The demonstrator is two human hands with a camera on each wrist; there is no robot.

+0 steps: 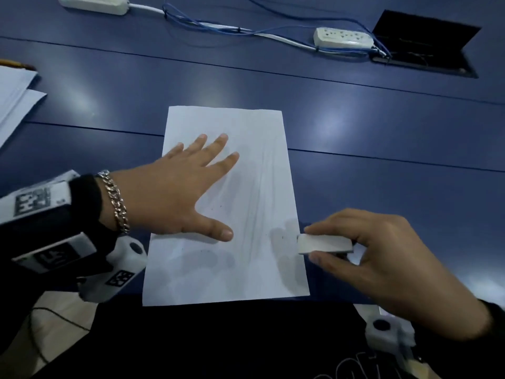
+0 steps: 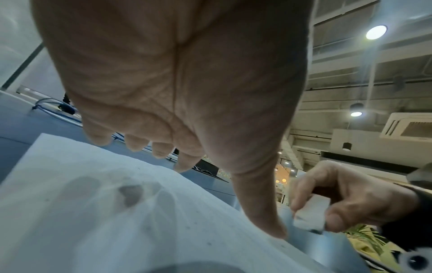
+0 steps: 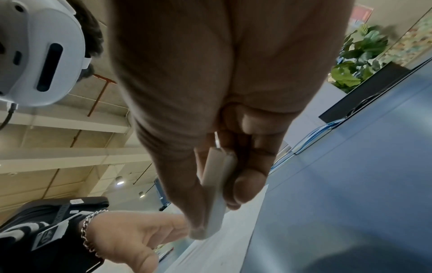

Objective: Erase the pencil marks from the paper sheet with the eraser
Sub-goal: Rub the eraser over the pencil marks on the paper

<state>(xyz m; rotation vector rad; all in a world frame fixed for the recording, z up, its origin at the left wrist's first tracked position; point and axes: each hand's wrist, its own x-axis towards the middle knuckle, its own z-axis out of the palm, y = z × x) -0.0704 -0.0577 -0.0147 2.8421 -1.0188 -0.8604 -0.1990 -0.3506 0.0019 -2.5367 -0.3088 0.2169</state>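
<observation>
Paper sheet (image 1: 246,170): white, lying flat on the counter (image 1: 382,127) under the left hand; long axis runs away from the person, short near edge close to the counter's front edge. Faint grey smudges and a few small dark specks show on its surface between the two hands.

Left hand (image 1: 175,192): fingers straight and spread, palm down, resting on the left half of the sheet. Thumb points toward the right hand, its tip on the paper. In the left wrist view the fingertips touch the sheet while the palm arches above it. A chain bracelet (image 1: 117,203) sits at the wrist.

Eraser (image 1: 323,243): white flat block, held at the right edge of the sheet, just beyond the left thumb. Long axis lies across the sheet, left end toward the paper, right end inside the right hand. The left end overlaps the paper's right edge; whether it touches the paper cannot be told. A dark smear shows on its lower end in the left wrist view.

Right hand (image 1: 382,258): fingers curled, pinching the eraser between the thumb on the near side and the fingers on the far side; positioned off the sheet, over bare counter.

Hands, relation: apart, the eraser's free end between them.

Power strip (image 1: 343,38): white, well beyond the right hand, with blue cables (image 1: 218,26).

Other papers (image 1: 13,97): beyond the left hand, at the far left.
</observation>
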